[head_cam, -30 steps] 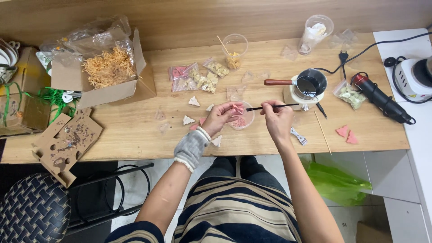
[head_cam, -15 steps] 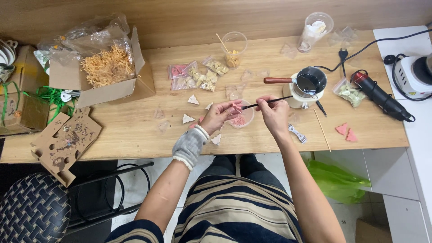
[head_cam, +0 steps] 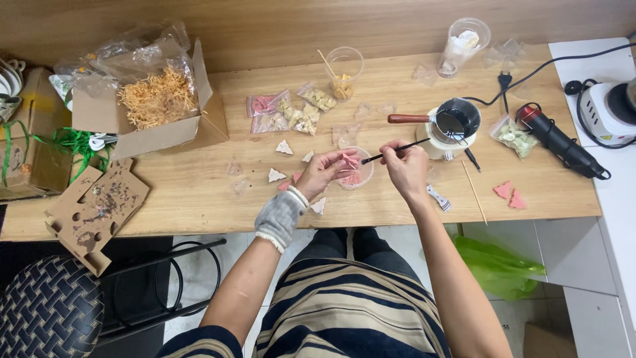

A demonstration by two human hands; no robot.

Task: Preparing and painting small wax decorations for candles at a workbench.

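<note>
- Pink and small, a triangular wax piece (head_cam: 349, 161) sits pinched in the fingertips of the left hand (head_cam: 322, 171), held just above a clear plastic cup (head_cam: 358, 178) with pink bits in its bottom, near the middle of the wooden table (head_cam: 199, 185).
- A grey knitted wrist cuff (head_cam: 280, 217) covers the left wrist.
- The right hand (head_cam: 407, 169) has its fingers closed around a thin black tool (head_cam: 395, 150), held like a pen, whose tip points left and meets the pink piece.
- Just right of the hands stands a small cream melting pot (head_cam: 457, 119) with a dark inside and a wooden handle (head_cam: 407, 119) pointing left.
- White tree-shaped pieces (head_cam: 283, 147) lie scattered left of the cup; two pink tree-shaped pieces (head_cam: 509, 195) lie well apart at the right, near edge.
- Small clear bags of shaped bits (head_cam: 291, 111) lie farther back, beside a clear cup with a stick (head_cam: 344, 66).
- A cardboard box of straw-coloured shredded filler (head_cam: 156, 99) stands at the far left.
- A black and red heat tool (head_cam: 560, 141) lies at the right, its cord running back.
- A thin wooden skewer (head_cam: 474, 191) lies right of the right hand.
</note>
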